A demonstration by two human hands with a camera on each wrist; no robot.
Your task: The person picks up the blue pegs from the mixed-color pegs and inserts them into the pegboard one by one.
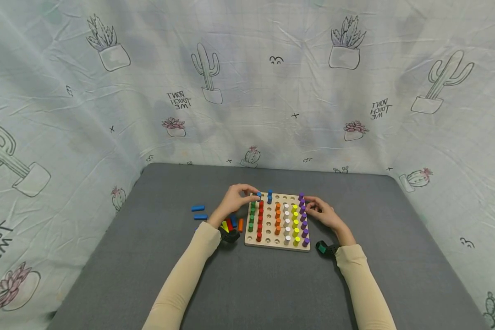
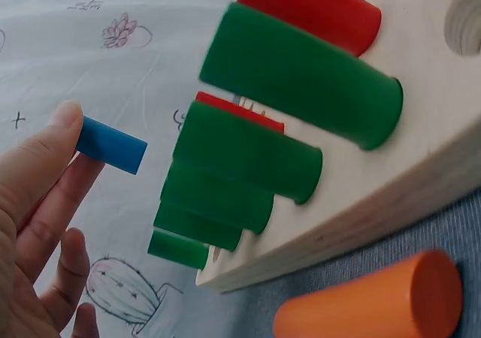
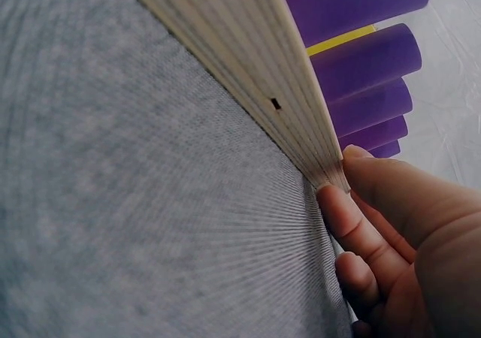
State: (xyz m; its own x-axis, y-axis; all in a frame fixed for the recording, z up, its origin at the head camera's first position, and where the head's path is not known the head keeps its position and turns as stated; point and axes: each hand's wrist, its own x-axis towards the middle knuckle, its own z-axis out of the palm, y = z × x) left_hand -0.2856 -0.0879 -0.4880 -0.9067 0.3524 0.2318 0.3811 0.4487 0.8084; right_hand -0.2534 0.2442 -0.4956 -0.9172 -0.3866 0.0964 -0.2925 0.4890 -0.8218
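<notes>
My left hand (image 1: 232, 200) pinches a blue peg (image 2: 113, 145) between thumb and fingertips, over the far left corner of a wooden pegboard (image 1: 253, 243). Near it on the board run a column of green pegs (image 2: 248, 154) and one of red pegs (image 1: 260, 228). Two blue pegs (image 1: 270, 200) stand in the far row, just right of the held one. At the board's far right edge, my right hand (image 3: 398, 240) grips the side with thumb and fingers, beside the upright purple pegs (image 3: 368, 60).
Orange pegs (image 1: 277, 222), white pegs (image 1: 286, 231) and yellow pegs (image 1: 295, 232) stand in further columns. Left of the board lie loose pegs: an orange one (image 1: 241, 225), blue ones (image 1: 200, 217) and others partly behind my left wrist. A patterned cloth (image 1: 247, 91) hangs behind the grey table (image 1: 272, 288).
</notes>
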